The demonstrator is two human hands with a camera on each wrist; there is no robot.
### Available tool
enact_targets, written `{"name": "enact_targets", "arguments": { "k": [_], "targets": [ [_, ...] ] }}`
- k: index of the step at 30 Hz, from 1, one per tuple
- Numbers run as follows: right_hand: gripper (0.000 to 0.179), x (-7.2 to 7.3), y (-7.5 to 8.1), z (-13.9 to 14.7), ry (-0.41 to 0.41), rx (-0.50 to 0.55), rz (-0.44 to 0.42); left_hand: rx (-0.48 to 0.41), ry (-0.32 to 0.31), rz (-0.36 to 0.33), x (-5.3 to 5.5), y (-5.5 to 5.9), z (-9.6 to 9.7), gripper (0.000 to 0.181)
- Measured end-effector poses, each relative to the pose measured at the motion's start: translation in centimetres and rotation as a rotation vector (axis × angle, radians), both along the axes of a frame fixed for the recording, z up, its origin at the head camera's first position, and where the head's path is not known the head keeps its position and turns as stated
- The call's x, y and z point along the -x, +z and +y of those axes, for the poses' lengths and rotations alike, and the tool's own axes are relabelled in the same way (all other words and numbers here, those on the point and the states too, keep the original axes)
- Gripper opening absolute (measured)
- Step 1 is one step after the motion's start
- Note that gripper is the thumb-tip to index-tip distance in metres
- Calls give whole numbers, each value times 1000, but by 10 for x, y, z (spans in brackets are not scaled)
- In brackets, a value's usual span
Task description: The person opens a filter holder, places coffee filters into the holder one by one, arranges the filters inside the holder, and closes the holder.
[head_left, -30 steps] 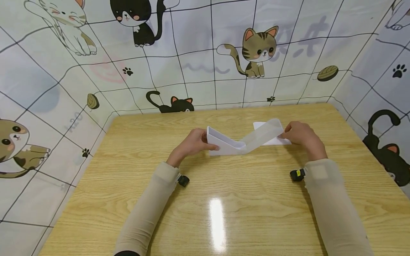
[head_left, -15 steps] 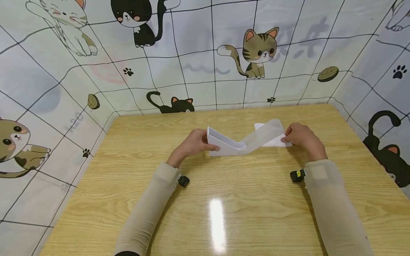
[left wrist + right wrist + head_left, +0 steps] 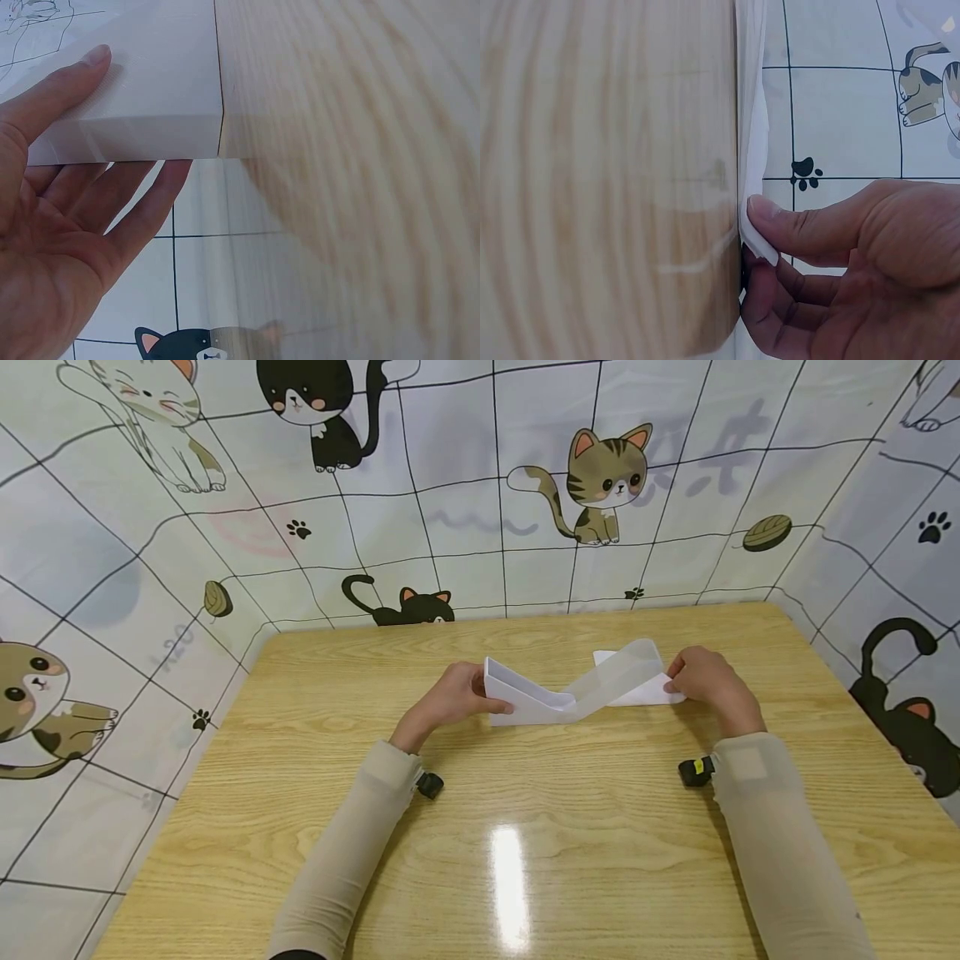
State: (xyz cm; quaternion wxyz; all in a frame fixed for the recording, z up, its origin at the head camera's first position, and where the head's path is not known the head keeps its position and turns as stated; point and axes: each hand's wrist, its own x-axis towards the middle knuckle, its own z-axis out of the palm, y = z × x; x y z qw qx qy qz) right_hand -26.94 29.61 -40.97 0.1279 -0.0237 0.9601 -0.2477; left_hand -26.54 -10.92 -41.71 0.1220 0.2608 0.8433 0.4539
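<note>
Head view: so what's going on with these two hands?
A person's left hand grips one end of a white open-topped box, whose translucent part slopes up towards the right hand. That hand pinches the edge of a thin white sheet, partly behind the translucent part. Both things are on the wooden table.

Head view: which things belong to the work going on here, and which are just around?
In the job:
- box, in the left grip
- its frosted flap
- white sheet, pinched by the right grip

Just around:
- table
- cat-print backdrop
- wrist cameras
</note>
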Motion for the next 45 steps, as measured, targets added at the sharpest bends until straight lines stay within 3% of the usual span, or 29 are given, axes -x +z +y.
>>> {"name": "enact_targets", "arguments": {
  "k": [24,32,45],
  "targets": [
    [31,-3,2,6,-61,11,69,-4,0,0,0,-3,-1,32],
    [34,-7,10,10,-77,14,46,0,-5,1,0,-2,0,32],
    [34,-3,18,14,-122,174,-23,-19,-9,-15,1,-2,-1,32]
  ]
}}
